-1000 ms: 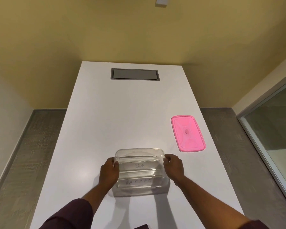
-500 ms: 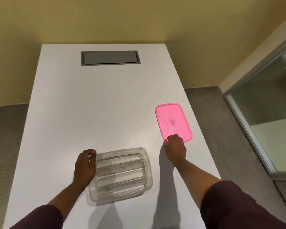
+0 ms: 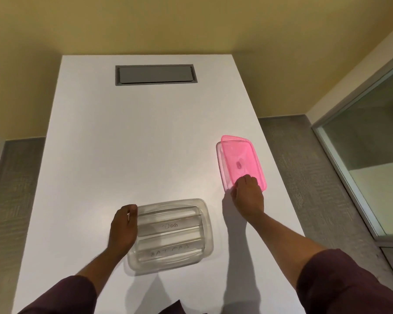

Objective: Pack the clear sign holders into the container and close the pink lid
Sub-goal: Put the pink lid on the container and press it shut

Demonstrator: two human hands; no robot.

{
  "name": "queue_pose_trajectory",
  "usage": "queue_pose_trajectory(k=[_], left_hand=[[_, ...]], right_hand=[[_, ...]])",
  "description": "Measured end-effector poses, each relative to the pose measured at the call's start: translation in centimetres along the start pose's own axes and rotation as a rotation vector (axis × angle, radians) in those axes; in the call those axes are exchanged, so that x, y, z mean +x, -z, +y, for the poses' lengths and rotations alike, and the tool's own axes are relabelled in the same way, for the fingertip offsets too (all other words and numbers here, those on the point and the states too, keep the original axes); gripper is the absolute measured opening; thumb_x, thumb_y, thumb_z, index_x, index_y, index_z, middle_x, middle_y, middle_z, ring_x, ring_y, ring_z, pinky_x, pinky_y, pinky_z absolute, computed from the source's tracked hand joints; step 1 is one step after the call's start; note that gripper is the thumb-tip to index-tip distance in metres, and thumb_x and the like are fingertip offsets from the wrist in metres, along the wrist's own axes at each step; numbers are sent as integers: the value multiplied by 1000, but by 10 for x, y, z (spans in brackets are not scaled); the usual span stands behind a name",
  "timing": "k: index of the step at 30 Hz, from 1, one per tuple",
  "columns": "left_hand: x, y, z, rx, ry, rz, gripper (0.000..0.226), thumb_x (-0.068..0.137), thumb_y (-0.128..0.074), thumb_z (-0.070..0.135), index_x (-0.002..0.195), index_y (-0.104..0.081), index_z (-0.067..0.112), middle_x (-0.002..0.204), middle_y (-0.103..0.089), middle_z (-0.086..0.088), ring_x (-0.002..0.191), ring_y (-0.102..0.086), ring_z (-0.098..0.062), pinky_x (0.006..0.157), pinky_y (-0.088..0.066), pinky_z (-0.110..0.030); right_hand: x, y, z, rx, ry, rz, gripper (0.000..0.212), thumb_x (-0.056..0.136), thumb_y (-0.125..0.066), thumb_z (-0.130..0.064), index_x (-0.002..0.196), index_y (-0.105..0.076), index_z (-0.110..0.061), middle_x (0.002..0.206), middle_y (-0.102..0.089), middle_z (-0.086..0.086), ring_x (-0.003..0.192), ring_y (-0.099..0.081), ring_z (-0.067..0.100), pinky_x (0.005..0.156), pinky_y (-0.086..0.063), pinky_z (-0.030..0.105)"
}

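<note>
Now right hand [image 3: 247, 196] grips pink lid [image 3: 243, 159].

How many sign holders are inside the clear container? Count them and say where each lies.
2 readable: one marked "DOG" in the middle of the container, one marked "BATMAN" nearer the person. A third may lie along the far wall; clear plastic makes that uncertain.

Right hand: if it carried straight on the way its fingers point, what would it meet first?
The right hand already has its fingers on the near end of the pink lid, so that comes first; beyond it, only bare table.
</note>
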State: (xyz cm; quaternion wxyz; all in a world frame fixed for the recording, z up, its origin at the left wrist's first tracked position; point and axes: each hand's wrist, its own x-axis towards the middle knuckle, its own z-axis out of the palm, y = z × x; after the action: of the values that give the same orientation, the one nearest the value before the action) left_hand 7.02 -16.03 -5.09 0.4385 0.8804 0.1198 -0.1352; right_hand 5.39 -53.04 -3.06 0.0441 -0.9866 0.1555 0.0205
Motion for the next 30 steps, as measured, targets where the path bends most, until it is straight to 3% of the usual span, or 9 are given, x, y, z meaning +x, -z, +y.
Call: queue_pose_trajectory(k=[5, 10, 18, 22, 26, 30], left_hand=[[-7, 4, 2, -16, -8, -29, 42, 104, -41, 36, 126, -58, 5, 129, -60, -14, 123, -54, -30, 104, -41, -41], [-22, 15, -4, 20, -33, 9, 52, 102, -41, 41, 139, -48, 4, 141, -52, -18, 132, -46, -31, 111, -34, -39], [-38, 45, -6, -69, -72, 106, 51, 102, -41, 42, 140, -47, 9, 145, -48, -13, 137, -43, -27, 114, -34, -39], [-50, 56, -6, -166, -54, 118, 41, 104, -42, 39, 135, -52, 14, 140, -55, -5, 132, -49, -24, 107, -37, -33], [-64, 53, 1, -315, 12, 3, 24, 104, -43, 33, 116, -63, 25, 122, -65, 6, 118, -59, -21, 94, -42, -31], [-75, 47, 13, -286, 11, -37, 35, 103, -38, 45, 105, -63, 22, 103, -66, 4, 101, -62, -21, 82, -45, -35]], right_hand=[[-1, 34, -16, 412, 25, 211, 9, 98, -58, -18, 102, -55, -11, 96, -60, 7, 82, -61, 25, 69, -53, 38], [-22, 73, -47, 659, 45, 289, 12, 104, -46, -27, 112, -49, -20, 102, -57, -9, 85, -60, 15, 71, -47, 33], [-71, 118, -94, 1327, -142, 330, 16, 109, -40, -29, 105, -51, -17, 91, -72, -1, 85, -73, 19, 69, -60, 31], [-85, 107, -103, 1489, -369, 174, 18, 109, -42, -26, 107, -54, -12, 92, -72, 8, 75, -74, 15, 62, -56, 32], [-92, 81, -112, 1518, -548, -90, 25, 107, -44, -17, 117, -59, 0, 88, -71, 11, 67, -72, 16, 60, -54, 32], [-94, 64, -121, 1506, -595, -212, 24, 106, -44, -15, 113, -63, -2, 89, -72, 13, 62, -71, 14, 58, -55, 30]])
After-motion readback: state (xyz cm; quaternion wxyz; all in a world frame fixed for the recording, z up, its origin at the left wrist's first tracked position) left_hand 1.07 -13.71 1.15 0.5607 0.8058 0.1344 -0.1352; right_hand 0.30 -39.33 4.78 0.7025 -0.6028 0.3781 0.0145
